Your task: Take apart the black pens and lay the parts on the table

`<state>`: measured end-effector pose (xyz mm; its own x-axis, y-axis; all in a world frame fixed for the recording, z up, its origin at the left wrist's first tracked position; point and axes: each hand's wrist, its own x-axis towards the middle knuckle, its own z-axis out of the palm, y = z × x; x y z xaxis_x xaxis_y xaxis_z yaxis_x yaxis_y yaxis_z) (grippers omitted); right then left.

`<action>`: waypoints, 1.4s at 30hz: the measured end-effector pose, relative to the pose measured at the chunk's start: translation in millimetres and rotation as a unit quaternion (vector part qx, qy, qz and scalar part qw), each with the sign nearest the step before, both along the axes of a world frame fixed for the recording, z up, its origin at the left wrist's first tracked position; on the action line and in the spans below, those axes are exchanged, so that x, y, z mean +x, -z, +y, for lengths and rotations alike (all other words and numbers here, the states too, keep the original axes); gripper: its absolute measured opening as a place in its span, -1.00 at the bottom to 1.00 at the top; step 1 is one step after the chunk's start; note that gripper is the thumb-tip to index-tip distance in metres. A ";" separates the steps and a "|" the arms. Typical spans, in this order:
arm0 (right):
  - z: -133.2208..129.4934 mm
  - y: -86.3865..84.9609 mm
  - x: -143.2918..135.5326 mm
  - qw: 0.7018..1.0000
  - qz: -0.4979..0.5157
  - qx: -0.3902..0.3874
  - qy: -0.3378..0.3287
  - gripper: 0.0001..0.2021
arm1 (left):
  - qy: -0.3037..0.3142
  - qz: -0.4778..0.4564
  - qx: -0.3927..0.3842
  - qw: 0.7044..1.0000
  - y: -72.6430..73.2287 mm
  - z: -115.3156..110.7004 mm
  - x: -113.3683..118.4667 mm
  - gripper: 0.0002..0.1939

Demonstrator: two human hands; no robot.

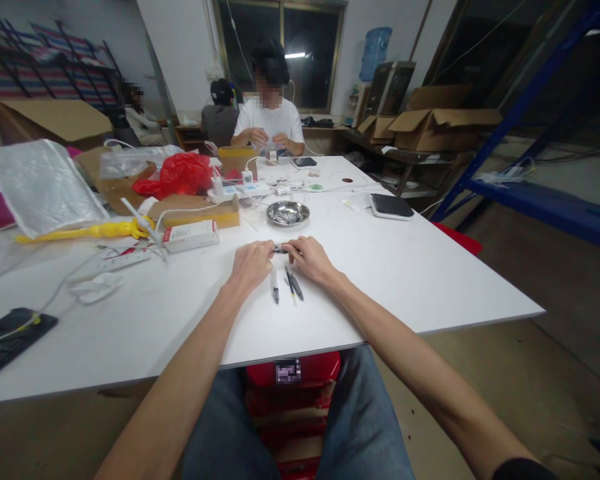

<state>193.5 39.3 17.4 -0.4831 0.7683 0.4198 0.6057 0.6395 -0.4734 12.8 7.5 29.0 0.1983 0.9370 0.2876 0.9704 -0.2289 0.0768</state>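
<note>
Head view faces forward, down — hands (pixel 253 263) near, back wall (pixel 180 30) seemingly far.

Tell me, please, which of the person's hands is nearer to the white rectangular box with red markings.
Left. The left hand is to the right of the box, apart from it; the right hand is farther right, beyond the left one.
</note>
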 end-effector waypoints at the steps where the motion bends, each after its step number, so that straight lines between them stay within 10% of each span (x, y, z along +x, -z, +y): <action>1: -0.1 0.0 -0.2 1.000 0.009 0.004 0.000 -0.74 | -0.007 0.005 -0.004 1.000 -0.2 -0.3 -0.1 -0.71; 4: -1.8 0.1 -2.2 0.997 0.063 0.033 -0.020 -0.94 | -0.023 0.022 -0.007 0.999 -0.3 -1.5 0.2 -0.68; 24: -5.5 -2.2 -1.4 0.995 -0.044 0.080 -0.044 -0.66 | 0.050 -0.031 0.013 0.998 1.0 -3.6 -7.2 -0.66; 34: 1.9 -11.9 12.2 0.998 0.034 0.036 0.036 -0.83 | 0.043 -0.064 0.076 0.994 0.8 6.6 -36.2 -0.73; 42: -9.0 -17.6 7.4 0.996 -0.007 -0.008 -0.088 -0.85 | 0.064 -0.104 0.080 0.989 3.4 10.8 -45.3 -0.78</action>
<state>200.9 30.3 35.1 -0.6171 0.6778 0.3997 0.4913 0.7286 -0.4772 -32.4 18.4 25.6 0.2330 0.8472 0.4774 0.8995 -0.3744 0.2254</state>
